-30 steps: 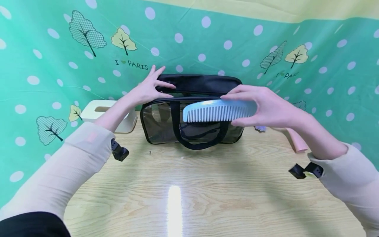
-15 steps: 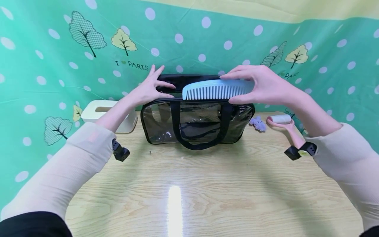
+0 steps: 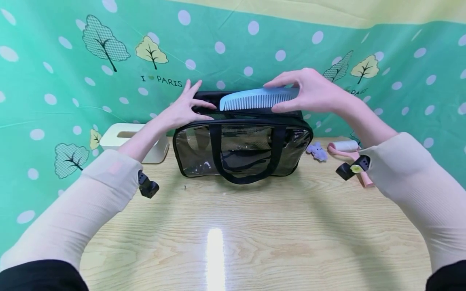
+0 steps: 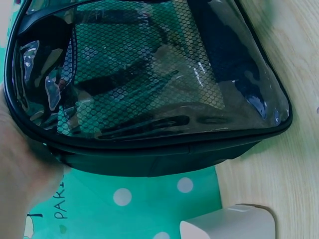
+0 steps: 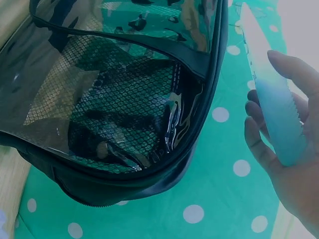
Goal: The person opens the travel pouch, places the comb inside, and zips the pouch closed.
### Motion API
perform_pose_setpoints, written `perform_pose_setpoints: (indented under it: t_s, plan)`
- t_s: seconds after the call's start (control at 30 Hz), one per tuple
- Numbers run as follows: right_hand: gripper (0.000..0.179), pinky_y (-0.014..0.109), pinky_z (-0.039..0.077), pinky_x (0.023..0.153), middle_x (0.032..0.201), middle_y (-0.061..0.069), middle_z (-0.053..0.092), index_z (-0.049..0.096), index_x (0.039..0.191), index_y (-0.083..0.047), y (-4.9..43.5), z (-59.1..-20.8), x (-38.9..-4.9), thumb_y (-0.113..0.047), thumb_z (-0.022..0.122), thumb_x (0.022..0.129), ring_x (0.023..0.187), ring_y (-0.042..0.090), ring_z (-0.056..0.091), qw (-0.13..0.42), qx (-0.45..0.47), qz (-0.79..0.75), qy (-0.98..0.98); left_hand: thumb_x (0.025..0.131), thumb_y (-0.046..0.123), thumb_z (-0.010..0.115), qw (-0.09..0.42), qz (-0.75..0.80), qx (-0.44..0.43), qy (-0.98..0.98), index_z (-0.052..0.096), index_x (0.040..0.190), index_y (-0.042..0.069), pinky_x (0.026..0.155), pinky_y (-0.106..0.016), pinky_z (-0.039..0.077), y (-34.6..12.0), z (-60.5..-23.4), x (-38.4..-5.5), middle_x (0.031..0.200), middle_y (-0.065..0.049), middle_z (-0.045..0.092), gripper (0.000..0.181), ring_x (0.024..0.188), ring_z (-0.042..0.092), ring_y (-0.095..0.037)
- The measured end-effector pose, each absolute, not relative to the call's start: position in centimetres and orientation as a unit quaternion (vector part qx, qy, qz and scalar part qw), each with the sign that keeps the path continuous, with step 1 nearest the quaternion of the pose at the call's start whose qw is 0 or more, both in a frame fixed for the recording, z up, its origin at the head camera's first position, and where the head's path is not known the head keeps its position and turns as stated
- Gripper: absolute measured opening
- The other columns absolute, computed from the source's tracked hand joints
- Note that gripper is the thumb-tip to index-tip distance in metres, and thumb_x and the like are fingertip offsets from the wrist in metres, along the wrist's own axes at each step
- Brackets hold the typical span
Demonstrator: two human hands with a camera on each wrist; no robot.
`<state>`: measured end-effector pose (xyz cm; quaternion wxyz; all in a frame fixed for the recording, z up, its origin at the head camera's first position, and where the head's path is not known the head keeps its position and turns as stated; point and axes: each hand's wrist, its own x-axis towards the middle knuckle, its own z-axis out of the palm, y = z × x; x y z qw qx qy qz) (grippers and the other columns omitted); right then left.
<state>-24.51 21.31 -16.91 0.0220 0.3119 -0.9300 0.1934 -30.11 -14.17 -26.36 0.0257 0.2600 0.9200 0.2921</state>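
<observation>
A black bag (image 3: 246, 177) with see-through sides and strap handles stands on the table, its top open. My left hand (image 3: 181, 108) is at the bag's upper left corner, fingers spread and straight, touching the rim of the opening. In the left wrist view only part of this hand (image 4: 25, 169) shows beside the bag. My right hand (image 3: 311, 92) pinches a light blue comb (image 3: 247, 99) by its right end, teeth down, over the bag's opening. The right wrist view has the comb (image 5: 279, 109) between thumb and fingers, apart from the bag (image 5: 124, 181).
Left of the bag stands a white tissue box (image 3: 125, 133). To its right lie a small purple plush toy (image 3: 317, 152) and a pink lint roller (image 3: 344, 146). A green dotted cloth (image 3: 233, 48) hangs behind the wooden table (image 3: 276, 234).
My right hand has raised the comb from in front of the bag to above its opening, moving back and slightly left. The left hand has stayed at the bag's corner.
</observation>
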Motion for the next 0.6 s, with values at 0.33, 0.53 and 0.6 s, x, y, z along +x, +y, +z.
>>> perform_pose_setpoints:
  t_s: [0.33,0.53,0.6]
  plan:
    - [0.059,0.044,0.045,0.107,0.146,0.001,0.063,0.064,0.141,-0.023,20.8,-17.3,-26.3,-0.045,0.079,0.089,0.132,0.018,0.058,-0.009,0.312,0.183,-0.932,0.096,0.033,0.072,0.024,0.290,0.260,0.921,0.066,0.140,0.014,0.127,-0.069,0.000,-14.0,-26.3,-29.4,0.175,0.003,-0.013,0.047,0.157,-0.032,-0.024]
    - [0.058,0.047,0.046,0.109,0.146,0.003,0.063,0.065,0.140,-0.023,20.4,-17.8,-26.8,-0.044,0.079,0.088,0.136,0.022,0.057,-0.020,0.317,0.173,-0.932,0.097,0.034,0.072,0.023,0.282,0.255,0.924,0.065,0.140,0.015,0.125,-0.071,0.001,-13.8,-26.1,-28.6,0.175,0.001,-0.013,0.048,0.157,-0.031,-0.025]
    - [0.058,0.044,0.046,0.104,0.147,0.003,0.063,0.065,0.140,-0.024,20.3,-17.9,-26.9,-0.045,0.079,0.089,0.135,0.021,0.057,-0.023,0.317,0.170,-0.933,0.097,0.034,0.071,0.022,0.279,0.252,0.927,0.065,0.141,0.015,0.124,-0.074,0.000,-13.7,-26.1,-28.4,0.175,0.001,-0.013,0.048,0.157,-0.031,-0.026]
